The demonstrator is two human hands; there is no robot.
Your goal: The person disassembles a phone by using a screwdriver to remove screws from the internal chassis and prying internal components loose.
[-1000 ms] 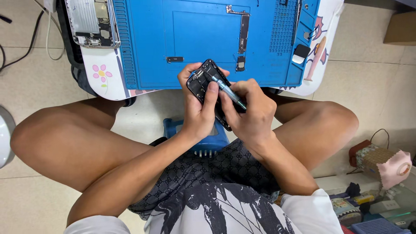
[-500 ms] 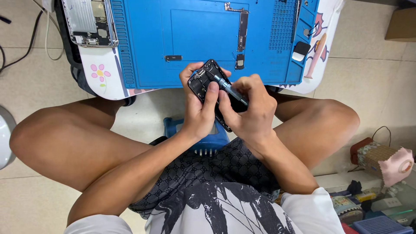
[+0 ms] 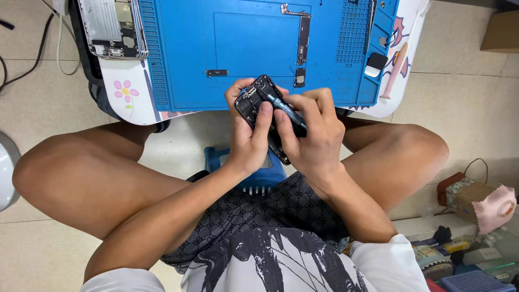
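Note:
My left hand (image 3: 250, 135) grips an opened black phone body (image 3: 258, 98), held tilted just in front of the low table's near edge. My right hand (image 3: 313, 135) holds a thin blue-grey screwdriver (image 3: 285, 110) whose tip rests inside the phone's upper part. Both hands press together over the phone, and its lower end is hidden between my palms. On the blue work mat (image 3: 254, 43) behind lie a long narrow circuit board (image 3: 303, 31) and two small dark parts (image 3: 217, 73).
A silver phone housing (image 3: 112, 28) lies at the mat's left on the white table (image 3: 130, 103). A blue stool (image 3: 259, 178) is under me. Cables (image 3: 32, 48) run over the floor at left. Boxes and a pink-topped tissue holder (image 3: 484, 203) stand at right.
Both hands and the phone have kept nearly the same place. The screwdriver has shifted only slightly in my right hand's fingers.

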